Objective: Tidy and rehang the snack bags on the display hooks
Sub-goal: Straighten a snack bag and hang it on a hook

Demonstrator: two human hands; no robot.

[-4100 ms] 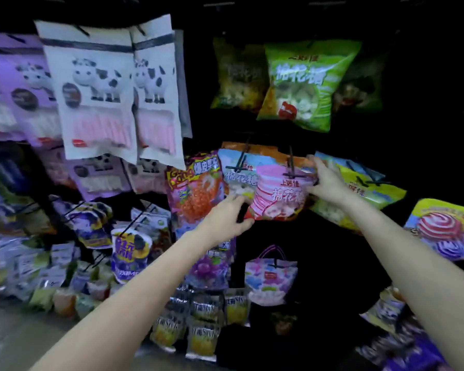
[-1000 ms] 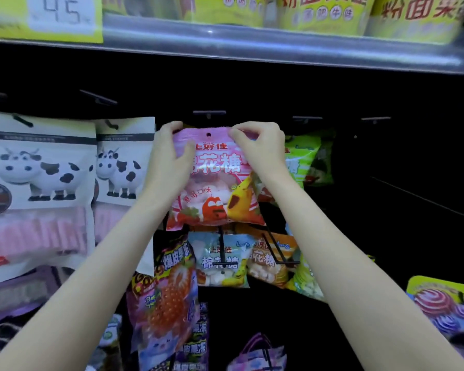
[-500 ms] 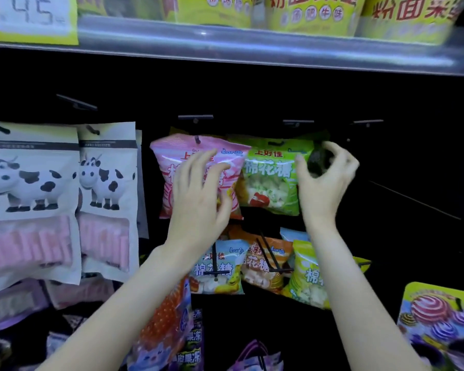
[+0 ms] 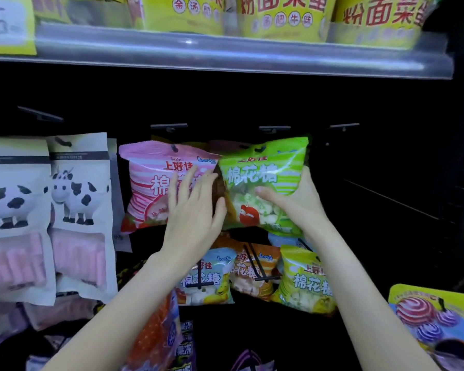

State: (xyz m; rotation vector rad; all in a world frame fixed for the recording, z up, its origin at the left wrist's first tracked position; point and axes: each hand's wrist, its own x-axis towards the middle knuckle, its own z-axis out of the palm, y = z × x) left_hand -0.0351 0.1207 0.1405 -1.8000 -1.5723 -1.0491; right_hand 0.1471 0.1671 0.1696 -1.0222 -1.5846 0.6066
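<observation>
Since half a second before, our right hand (image 4: 296, 202) had come off the dark thing it was pinching beside the green bag and closed on the green marshmallow bag (image 4: 265, 180) itself, while our left hand (image 4: 196, 207) had slid rightward across the pink marshmallow bag (image 4: 153, 183), which hung where it did.

Taking the pink marshmallow bag as our landmark and going left to right: to its left hung the two cow-print pouches (image 4: 78, 199), untouched. The pink marshmallow bag itself hung from its hook (image 4: 169, 127), the peg showing through the hole at its top. Over its right half lay our left hand, fingers straight and spread, pressing flat and gripping nothing. Just right of it, edges touching, was the green marshmallow bag, which our right hand held from the right side, thumb across the front window and fingers round the back (the fingers were mostly hidden behind the packet). Above that bag a second hook (image 4: 274, 128) stuck out; we could not tell whether the bag hung on it or only rested in our grip.

We judged the step to be squaring these two upper bags side by side. Next would call for steadying the pink one, levelling the green one's tilted top and checking its hole sat on the peg, before turning to the crowded bags (image 4: 252, 269) below the pink marshmallow bag.
</observation>
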